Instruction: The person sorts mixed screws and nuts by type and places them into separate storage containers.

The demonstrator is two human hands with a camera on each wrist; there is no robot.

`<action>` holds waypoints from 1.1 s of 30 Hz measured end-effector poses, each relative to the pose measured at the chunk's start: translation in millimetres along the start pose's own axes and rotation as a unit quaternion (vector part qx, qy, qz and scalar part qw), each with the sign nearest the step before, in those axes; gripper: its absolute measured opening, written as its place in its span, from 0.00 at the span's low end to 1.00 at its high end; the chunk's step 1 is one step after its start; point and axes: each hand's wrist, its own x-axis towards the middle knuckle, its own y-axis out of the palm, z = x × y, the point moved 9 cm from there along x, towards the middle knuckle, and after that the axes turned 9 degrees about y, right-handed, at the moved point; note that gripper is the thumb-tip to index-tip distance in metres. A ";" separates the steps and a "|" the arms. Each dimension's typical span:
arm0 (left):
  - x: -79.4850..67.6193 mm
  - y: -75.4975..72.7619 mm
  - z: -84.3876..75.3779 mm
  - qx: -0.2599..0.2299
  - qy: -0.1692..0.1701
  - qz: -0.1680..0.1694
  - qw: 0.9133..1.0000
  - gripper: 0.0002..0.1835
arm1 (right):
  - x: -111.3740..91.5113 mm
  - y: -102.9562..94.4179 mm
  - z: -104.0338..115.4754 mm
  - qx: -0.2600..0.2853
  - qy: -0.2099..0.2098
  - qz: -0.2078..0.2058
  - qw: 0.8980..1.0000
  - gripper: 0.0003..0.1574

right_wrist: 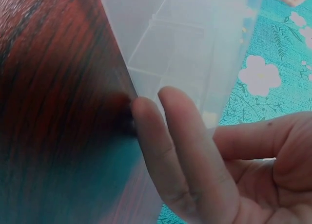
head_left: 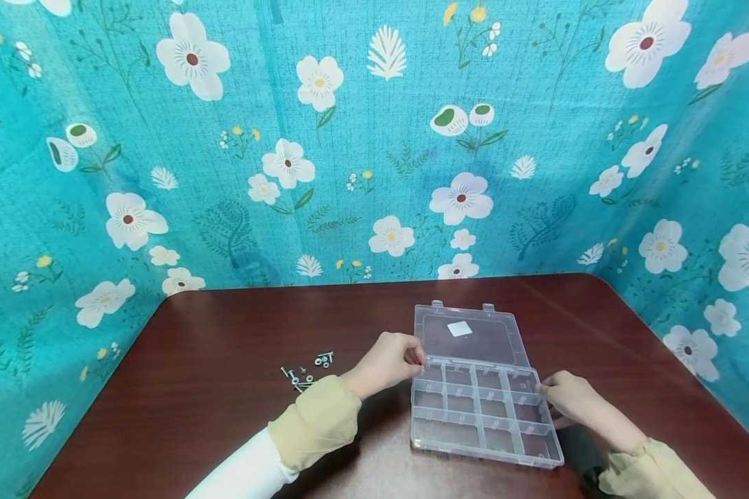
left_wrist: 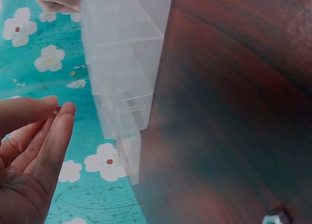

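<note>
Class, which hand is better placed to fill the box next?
Probably the left hand: it pinches something small by the left edge of the box, nearer the loose hardware. The right hand touches its right side.

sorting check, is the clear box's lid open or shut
Open: the lid lies back behind the box, its compartments uncovered.

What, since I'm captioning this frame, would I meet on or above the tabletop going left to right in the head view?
Loose screws and washers → left hand → clear compartment box → right hand.
</note>
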 end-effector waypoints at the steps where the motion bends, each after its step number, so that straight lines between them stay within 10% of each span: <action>1: 0.9 1.6 2.3 0.000 -0.004 -0.001 1.000 0.04 | -0.1 0.2 0.2 0.001 -0.001 0.001 1.000 0.21; 18: -0.4 7.9 21.1 -0.015 -0.018 0.005 1.000 0.02 | -0.5 2.4 -2.8 0.009 0.007 0.008 1.000 0.21; 33: -28.8 -20.4 10.5 0.129 0.032 0.102 0.986 0.03 | 0.8 2.6 -2.0 -0.001 0.010 -0.001 1.000 0.20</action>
